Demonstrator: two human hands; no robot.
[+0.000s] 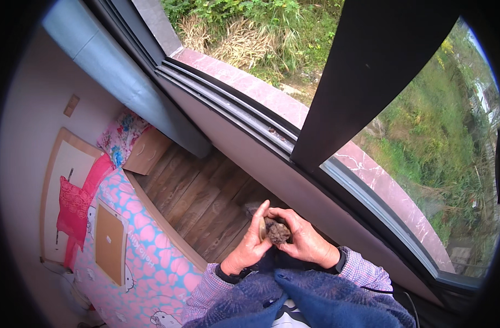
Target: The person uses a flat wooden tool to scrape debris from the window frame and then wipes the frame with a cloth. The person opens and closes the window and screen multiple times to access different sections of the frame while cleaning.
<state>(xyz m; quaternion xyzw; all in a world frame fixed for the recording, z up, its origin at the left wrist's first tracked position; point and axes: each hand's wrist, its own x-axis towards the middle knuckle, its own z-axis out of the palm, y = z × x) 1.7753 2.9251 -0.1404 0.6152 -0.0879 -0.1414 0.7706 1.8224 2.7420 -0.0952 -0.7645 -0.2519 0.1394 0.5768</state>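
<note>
Close in front of my body, both hands are cupped around a crumpled grey-brown bundle [278,233] that looks like a wadded rag. My left hand [249,245] closes on its left side, with the fingers pointing away from me. My right hand [309,238] curls round its right side, thumb toward the near end. A yellowish edge shows between the left palm and the bundle; I cannot tell what it is. The fingers hide the bundle's underside.
A dark-framed sliding window [370,76] stands open ahead, with dark bits in its track [271,131]. At the left is a bed with a pink and blue sheet [157,254] and a flat board [110,240]. A cardboard box [147,151] and blue curtain [108,65] are beyond it.
</note>
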